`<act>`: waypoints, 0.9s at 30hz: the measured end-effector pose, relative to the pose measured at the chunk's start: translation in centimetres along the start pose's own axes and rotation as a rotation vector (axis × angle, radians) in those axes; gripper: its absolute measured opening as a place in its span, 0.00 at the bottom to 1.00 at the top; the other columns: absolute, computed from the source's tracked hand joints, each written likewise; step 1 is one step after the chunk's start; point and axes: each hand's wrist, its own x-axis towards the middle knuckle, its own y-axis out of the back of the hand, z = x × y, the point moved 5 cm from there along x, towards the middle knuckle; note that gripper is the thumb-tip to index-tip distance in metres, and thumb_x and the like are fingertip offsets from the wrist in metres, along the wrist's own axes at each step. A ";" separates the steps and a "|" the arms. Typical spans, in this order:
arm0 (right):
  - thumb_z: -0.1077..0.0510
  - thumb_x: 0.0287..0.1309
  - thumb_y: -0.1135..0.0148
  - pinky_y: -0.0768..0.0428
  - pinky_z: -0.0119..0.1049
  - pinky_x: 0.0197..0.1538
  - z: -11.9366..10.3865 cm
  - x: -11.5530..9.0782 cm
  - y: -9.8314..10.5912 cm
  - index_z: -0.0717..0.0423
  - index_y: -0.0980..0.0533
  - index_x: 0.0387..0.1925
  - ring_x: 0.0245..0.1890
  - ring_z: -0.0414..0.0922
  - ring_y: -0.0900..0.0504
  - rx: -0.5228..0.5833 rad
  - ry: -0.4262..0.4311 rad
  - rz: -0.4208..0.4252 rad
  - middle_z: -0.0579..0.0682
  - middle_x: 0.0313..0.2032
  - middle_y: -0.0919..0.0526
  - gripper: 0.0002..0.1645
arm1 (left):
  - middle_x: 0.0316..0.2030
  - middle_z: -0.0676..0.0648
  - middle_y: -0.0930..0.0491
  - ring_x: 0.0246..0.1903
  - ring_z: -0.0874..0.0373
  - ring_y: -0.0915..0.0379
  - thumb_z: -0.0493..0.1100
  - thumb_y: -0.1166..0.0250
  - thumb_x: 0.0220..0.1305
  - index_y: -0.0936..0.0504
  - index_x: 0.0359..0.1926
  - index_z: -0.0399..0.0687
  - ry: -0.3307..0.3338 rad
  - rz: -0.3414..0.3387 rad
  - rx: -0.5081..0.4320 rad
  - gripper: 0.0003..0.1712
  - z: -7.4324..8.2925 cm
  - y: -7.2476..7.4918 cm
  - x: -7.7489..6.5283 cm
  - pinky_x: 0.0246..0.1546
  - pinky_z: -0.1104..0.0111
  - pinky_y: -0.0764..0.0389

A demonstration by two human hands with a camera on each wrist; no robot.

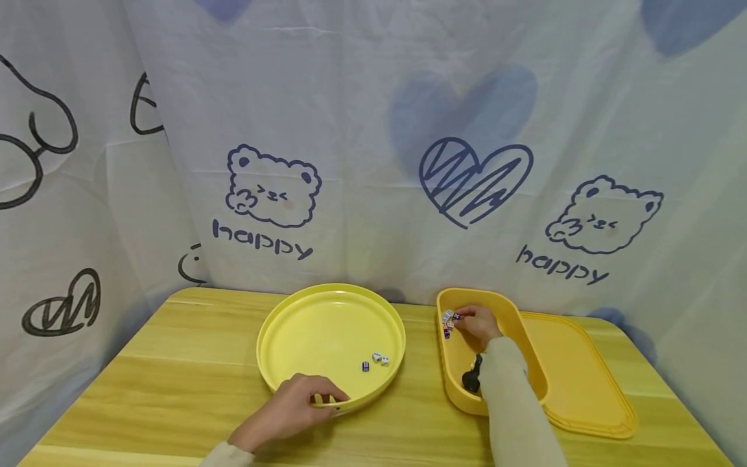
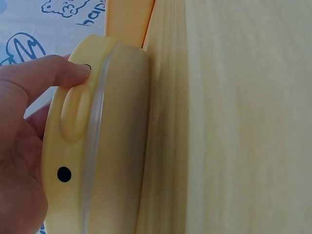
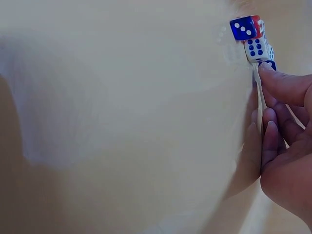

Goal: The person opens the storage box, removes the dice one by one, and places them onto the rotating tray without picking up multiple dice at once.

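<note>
My left hand (image 1: 297, 405) grips the near rim of a round yellow tray (image 1: 272, 337), thumb outside on its wall. In the left wrist view the thumb lies above a raised oval and a black dot on the tray wall (image 2: 70, 146). Two white dice (image 1: 380, 359) and a blue die (image 1: 365, 366) sit inside at the right. My right hand (image 1: 480, 322) reaches into a yellow bin (image 1: 528, 350) and pinches a blue die (image 3: 269, 65), mostly hidden by the thumb. Beside it are several blue, white and red dice (image 3: 256, 48) at the bin's far left.
A black object (image 1: 471, 379) lies in the near part of the bin, partly covered by the right sleeve. A flat yellow lid (image 1: 583, 370) rests on the wooden table (image 1: 157, 383), right of the bin. A printed white curtain (image 1: 362, 214) hangs behind the table.
</note>
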 end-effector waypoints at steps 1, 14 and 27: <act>0.71 0.56 0.38 0.29 0.47 0.53 0.0 0.0 0.0 0.75 0.24 0.45 0.43 0.55 0.26 -0.001 -0.003 -0.001 0.64 0.41 0.21 0.15 | 0.30 0.62 0.20 0.28 0.71 0.31 0.35 0.31 0.56 0.12 0.40 0.51 0.000 -0.001 -0.001 0.10 0.0 0.0 0.0 0.26 0.73 0.29; 0.67 0.61 0.42 0.30 0.49 0.55 -0.1 0.0 -0.1 0.73 0.24 0.46 0.43 0.56 0.27 -0.011 -0.021 -0.026 0.64 0.43 0.21 0.14 | 0.31 0.62 0.20 0.28 0.71 0.31 0.35 0.31 0.56 0.12 0.40 0.51 0.013 -0.008 -0.015 0.11 -0.2 -0.1 -0.1 0.26 0.73 0.29; 0.67 0.62 0.42 0.30 0.49 0.55 0.0 0.2 -0.2 0.74 0.24 0.48 0.44 0.56 0.27 -0.037 -0.002 -0.024 0.64 0.44 0.21 0.15 | 0.32 0.61 0.19 0.28 0.70 0.31 0.36 0.32 0.57 0.12 0.41 0.51 0.035 -0.021 -0.022 0.11 -0.3 0.0 0.0 0.26 0.73 0.29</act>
